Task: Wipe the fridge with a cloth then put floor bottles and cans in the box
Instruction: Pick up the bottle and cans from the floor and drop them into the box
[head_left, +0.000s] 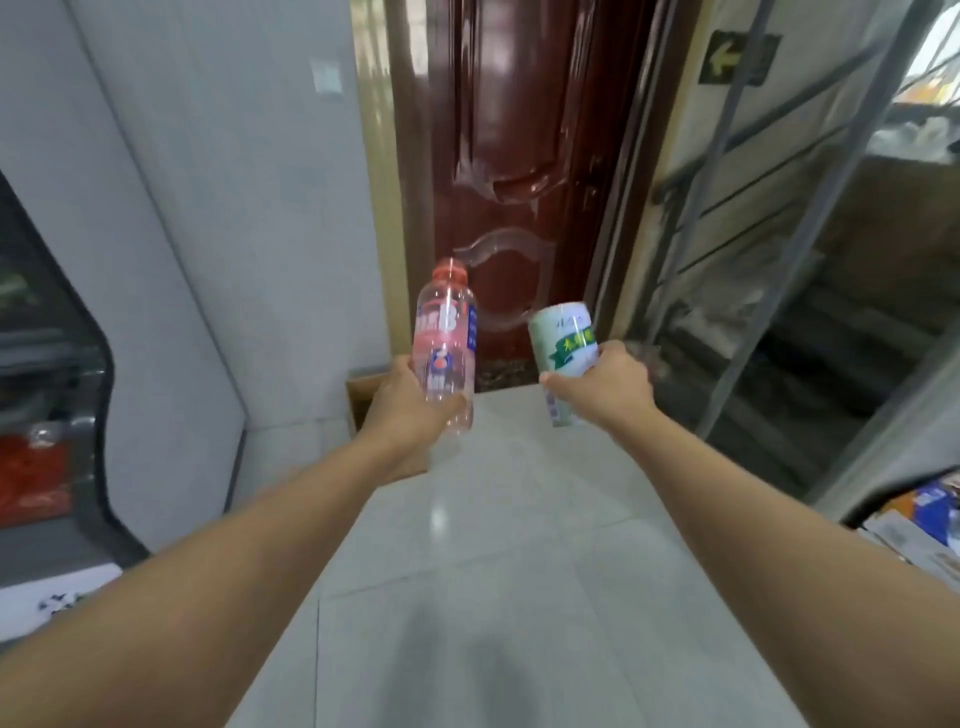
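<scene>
Head cam, both arms stretched out front. Left hand (402, 397) has its grip wrapped round the lower half of a clear pink bottle (445, 338), red cap up and tipped a bit away. Right hand (610, 382) has its grip clamped on a white can with a green label (566, 353), leaning left. Both are up in the air, well apart from each other. Just behind the left hand you can see a corner of the cardboard box (358, 397) on the floor, tucked by the wall. Ahead is a dark red door (519, 156), pale tiled floor (493, 519) underneath, and the fridge (52, 364) off at the left edge.
</scene>
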